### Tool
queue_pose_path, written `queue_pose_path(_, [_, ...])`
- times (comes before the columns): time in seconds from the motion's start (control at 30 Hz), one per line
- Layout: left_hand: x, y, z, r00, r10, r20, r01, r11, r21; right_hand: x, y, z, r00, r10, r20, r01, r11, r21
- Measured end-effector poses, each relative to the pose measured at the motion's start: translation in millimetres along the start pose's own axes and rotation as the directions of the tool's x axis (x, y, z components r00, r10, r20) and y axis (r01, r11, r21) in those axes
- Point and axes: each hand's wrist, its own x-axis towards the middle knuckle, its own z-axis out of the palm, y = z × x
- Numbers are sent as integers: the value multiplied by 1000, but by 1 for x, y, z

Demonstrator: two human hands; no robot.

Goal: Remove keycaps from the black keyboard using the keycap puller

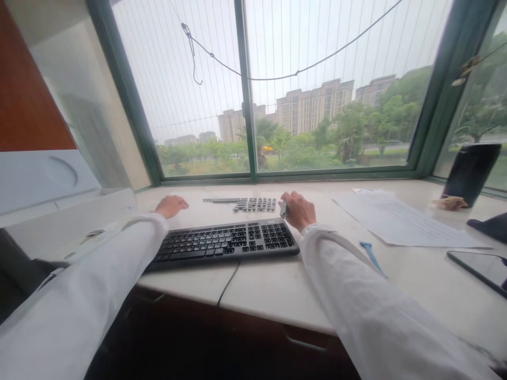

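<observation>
A black keyboard (227, 244) lies in front of me, with bare sockets on its right part where keycaps are off. Loose keycaps (261, 205) sit in rows just behind it, with a long thin strip of them reaching left. My left hand (172, 206) rests on the white surface behind the keyboard's left end, its fingers loosely stretched out and holding nothing. Pinched in my right hand (300, 210), beside the rows of keycaps, is a small dark grey object (284, 208); its kind cannot be made out.
Printed paper sheets (400, 219), a blue plastic tool (372, 257) and a phone (481, 269) lie to the right. A black cylinder (471, 174) stands near the window. The keyboard's cable (228, 285) drops over the front edge. A white box-like ledge (99, 211) is at left.
</observation>
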Motion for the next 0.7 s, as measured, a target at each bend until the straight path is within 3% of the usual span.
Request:
queue_pose_path(0.07, [13, 12, 6, 997, -11, 76, 7, 998, 59, 0, 0, 1, 1000, -18, 0, 18, 1000, -13])
queue_pose_path(0.3, [53, 46, 34, 997, 3, 76, -7, 999, 48, 1, 1, 3, 999, -34, 26, 36, 996, -83])
queue_pose_path(0.7, [102, 44, 71, 996, 4, 90, -10, 998, 65, 3, 0, 5, 998, -66, 15, 67, 991, -113])
